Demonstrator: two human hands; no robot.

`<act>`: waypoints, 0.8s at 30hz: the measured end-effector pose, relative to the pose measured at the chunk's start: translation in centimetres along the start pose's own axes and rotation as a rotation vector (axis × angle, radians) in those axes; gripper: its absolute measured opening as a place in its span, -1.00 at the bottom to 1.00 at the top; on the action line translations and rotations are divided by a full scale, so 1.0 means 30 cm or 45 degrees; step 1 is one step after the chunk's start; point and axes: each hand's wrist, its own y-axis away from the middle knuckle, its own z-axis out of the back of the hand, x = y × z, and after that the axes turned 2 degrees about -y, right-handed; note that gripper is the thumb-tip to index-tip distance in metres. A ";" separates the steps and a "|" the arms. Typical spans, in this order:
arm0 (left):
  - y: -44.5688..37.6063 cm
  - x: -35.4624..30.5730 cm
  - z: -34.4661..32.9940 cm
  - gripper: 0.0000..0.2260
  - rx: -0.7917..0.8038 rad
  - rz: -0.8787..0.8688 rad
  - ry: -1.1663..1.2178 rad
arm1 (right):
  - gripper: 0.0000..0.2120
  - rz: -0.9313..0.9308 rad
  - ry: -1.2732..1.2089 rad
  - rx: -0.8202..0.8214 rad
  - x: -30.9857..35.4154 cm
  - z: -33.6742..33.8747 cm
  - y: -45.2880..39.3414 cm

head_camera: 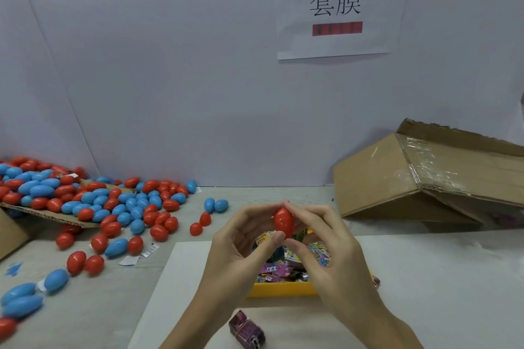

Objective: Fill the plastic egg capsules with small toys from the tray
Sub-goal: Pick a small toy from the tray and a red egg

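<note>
Pinching red egg capsule [283,222] upright, long axis vertical | left hand [241,246] and right hand [326,246] fingers holding it | above tray [280,289]

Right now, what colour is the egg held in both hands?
Red; the egg shows best in the head view.

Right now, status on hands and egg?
Both hands, left and right, pinch red egg, closed, above yellow tray. Nothing in the way.

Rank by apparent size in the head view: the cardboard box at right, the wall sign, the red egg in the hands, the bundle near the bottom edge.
1. cardboard box
2. wall sign, though it hangs farther back, so this is unsure
3. and 4. bundle and red egg look alike; the bundle is nearer the camera.
</note>
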 end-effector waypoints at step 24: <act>0.014 0.081 -0.014 -0.90 -0.100 -0.068 -0.557 | -0.82 -0.617 -0.626 0.081 0.027 -0.049 0.008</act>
